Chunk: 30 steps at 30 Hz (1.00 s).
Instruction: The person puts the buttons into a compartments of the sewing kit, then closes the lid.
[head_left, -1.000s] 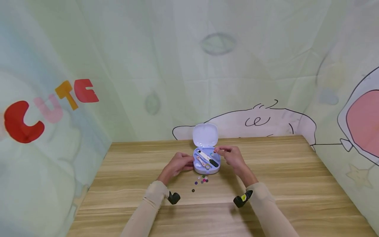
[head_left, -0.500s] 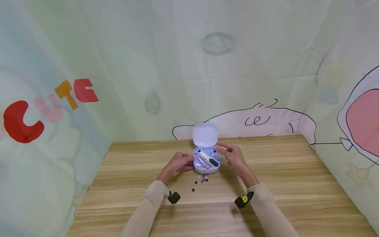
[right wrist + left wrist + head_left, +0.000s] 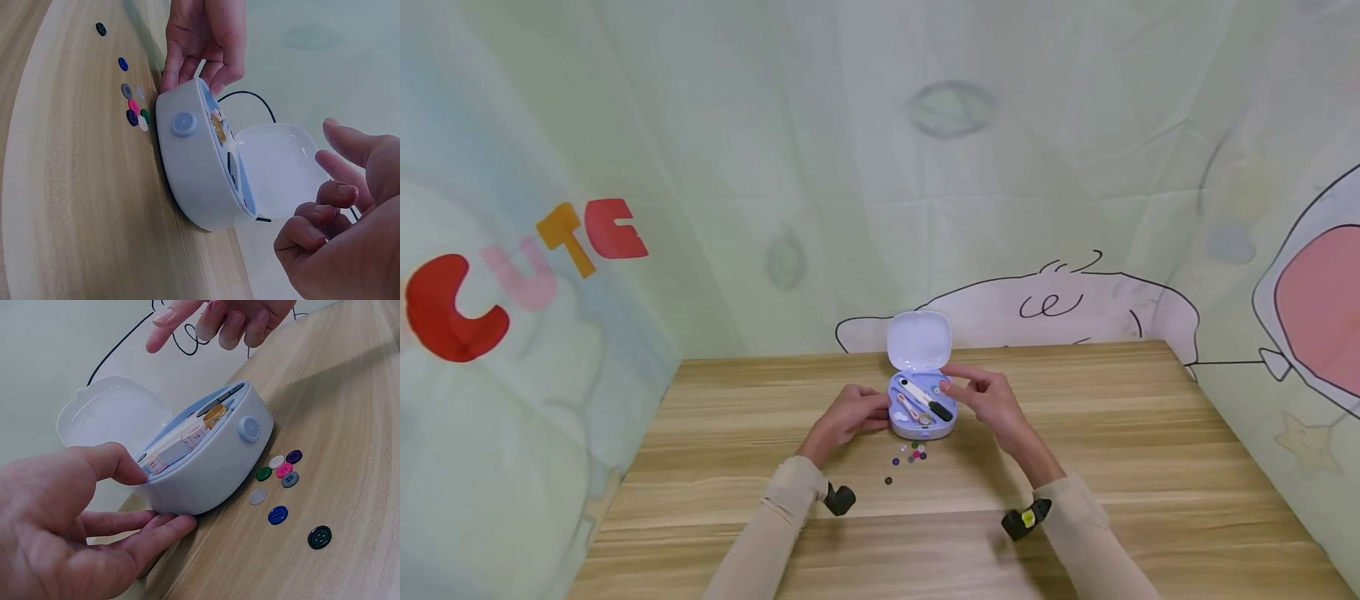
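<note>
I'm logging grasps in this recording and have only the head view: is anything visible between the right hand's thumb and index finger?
Observer: No. The right wrist view shows the right hand with those two fingers apart and nothing visible between them.
Reviewer: And where exactly does the left thumb sit on the box?
Observer: In the left wrist view, the left hand presses its thumb on the rim of the box, with other fingers low at its side.
Reviewer: Last one: what shape is the little blue piece on the front wall?
Observer: Round; both wrist views show the blue piece plainly.
</note>
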Each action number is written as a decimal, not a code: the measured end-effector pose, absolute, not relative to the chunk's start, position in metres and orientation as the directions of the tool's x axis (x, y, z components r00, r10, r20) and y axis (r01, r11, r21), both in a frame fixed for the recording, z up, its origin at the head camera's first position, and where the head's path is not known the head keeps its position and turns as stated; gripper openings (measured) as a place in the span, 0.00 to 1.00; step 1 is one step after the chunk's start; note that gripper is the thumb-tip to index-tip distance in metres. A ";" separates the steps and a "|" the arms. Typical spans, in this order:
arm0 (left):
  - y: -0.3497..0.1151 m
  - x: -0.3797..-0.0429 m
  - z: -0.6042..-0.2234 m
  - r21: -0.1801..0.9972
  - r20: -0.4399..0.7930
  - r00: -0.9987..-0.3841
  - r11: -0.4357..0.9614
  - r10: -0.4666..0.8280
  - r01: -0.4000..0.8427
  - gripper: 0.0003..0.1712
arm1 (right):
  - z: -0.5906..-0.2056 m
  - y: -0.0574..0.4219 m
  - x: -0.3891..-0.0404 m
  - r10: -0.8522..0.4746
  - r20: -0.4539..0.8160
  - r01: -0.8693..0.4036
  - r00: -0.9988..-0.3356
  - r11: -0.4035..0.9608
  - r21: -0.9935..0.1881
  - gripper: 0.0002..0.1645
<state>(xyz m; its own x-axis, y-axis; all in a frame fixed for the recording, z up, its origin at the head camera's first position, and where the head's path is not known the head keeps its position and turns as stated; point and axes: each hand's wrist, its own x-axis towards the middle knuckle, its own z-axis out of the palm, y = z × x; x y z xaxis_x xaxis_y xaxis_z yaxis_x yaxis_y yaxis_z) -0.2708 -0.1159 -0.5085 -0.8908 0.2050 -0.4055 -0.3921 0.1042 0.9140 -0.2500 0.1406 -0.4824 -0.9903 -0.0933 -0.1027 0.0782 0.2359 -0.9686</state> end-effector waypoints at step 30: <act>-0.117 -0.272 -0.510 0.918 -0.398 -0.893 0.090 0.213 -0.387 0.20 | -0.505 0.126 -0.214 -0.456 -0.096 -0.112 -0.885 0.407 -0.906 0.14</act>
<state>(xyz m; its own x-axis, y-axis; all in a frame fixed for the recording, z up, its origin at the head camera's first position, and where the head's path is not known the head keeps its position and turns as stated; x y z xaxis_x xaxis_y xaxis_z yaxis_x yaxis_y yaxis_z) -0.2721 -0.1169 -0.5104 -0.8927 0.2125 -0.3975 -0.3872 0.0899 0.9176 -0.2138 0.1258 -0.5051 -0.8849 -0.4558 -0.0958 -0.1117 0.4074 -0.9064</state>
